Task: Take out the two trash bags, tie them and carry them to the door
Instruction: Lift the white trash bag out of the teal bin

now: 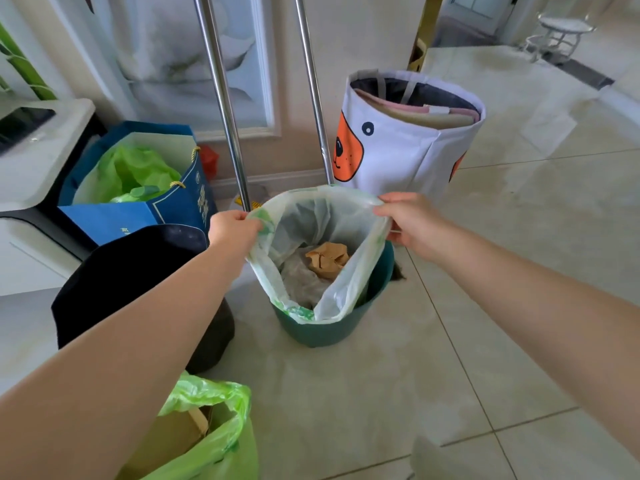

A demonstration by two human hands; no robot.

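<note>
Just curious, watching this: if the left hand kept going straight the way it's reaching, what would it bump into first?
Probably the nearer steel pole, standing just beyond the left hand as it grips the white bag's rim. Depth is hard to judge, so the hand might pass beside the pole and reach the wall's baseboard.

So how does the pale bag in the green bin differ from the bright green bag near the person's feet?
The pale bag is whitish and translucent, sits in the green bin, and both hands hold its rim. The bright green bag is vivid green, stands on the floor, untouched. Both are open, untied, and hold brown paper or card.
</note>
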